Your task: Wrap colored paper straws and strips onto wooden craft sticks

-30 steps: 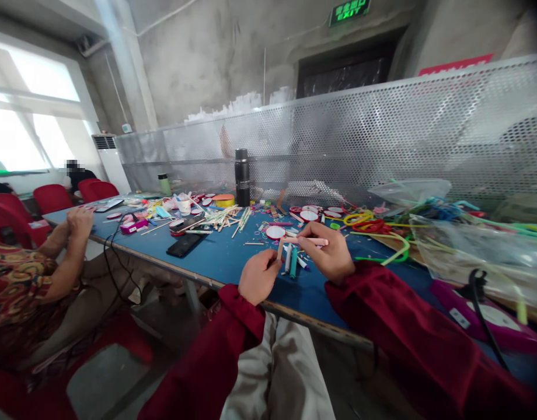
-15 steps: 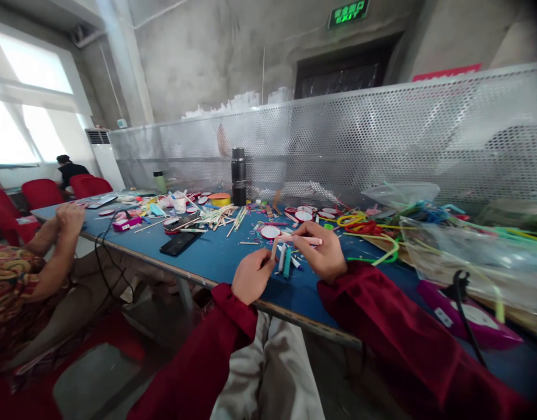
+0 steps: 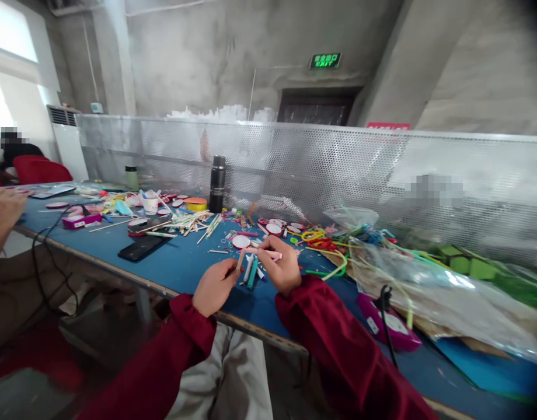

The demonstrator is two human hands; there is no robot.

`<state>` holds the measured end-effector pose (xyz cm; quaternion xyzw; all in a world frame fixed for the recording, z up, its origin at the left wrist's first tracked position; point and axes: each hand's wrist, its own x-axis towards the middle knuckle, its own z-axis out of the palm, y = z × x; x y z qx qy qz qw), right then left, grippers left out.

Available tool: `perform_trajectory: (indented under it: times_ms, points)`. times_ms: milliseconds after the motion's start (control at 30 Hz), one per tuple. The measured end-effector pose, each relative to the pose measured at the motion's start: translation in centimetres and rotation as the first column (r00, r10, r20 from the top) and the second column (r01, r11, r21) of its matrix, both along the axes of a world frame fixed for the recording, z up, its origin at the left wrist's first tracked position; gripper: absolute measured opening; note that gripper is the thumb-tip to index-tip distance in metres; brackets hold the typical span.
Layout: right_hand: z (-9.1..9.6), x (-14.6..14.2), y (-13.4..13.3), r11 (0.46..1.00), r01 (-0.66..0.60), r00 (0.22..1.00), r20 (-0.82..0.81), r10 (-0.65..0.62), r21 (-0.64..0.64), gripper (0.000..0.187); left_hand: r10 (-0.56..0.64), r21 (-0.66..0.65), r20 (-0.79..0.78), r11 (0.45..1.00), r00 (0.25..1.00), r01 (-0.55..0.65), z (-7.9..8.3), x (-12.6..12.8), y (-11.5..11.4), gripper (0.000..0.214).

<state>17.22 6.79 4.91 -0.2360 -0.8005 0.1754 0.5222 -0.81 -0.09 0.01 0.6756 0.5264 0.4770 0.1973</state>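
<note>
My left hand (image 3: 215, 287) is closed around the lower end of a thin wooden stick (image 3: 241, 260), which stands up from between thumb and fingers. A pale pink marker pen (image 3: 275, 255) lies in the closed fingers of my right hand (image 3: 282, 267). Its front end points left at the top of the stick; whether the two touch I cannot tell. Just beneath, on the blue table (image 3: 185, 266), are a teal marker (image 3: 253, 273) and a few lighter ones. Beyond them rests a round white disc with a red rim (image 3: 241, 241).
A black phone (image 3: 145, 248) and a pile of sticks (image 3: 187, 223) lie to the left, with a black bottle (image 3: 217, 185) behind. Plastic bags (image 3: 426, 291), coloured pipe-like strands (image 3: 338, 259) and a purple box with a cable (image 3: 389, 326) occupy the right. Another person's hand (image 3: 3, 216) is far left.
My view has swung to the right, so everything sits further left in it. Both hands keep much the same grip, pen still close to the stick's top.
</note>
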Motion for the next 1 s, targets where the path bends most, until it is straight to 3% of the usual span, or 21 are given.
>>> perform_trajectory:
  times_ms: [567, 1000]
  points:
    - [-0.25, -0.08, -0.57, 1.000, 0.017, 0.998, -0.063, -0.018, -0.023, 0.013, -0.065, -0.084, -0.023, 0.994, 0.998, 0.063, -0.80, -0.34, 0.11, 0.032]
    - [-0.38, -0.07, -0.09, 1.000, 0.018, 0.998, -0.054, -0.018, 0.008, 0.013, -0.053, -0.049, -0.021, 0.997, 0.998, 0.051, -0.75, -0.35, 0.43, 0.029]
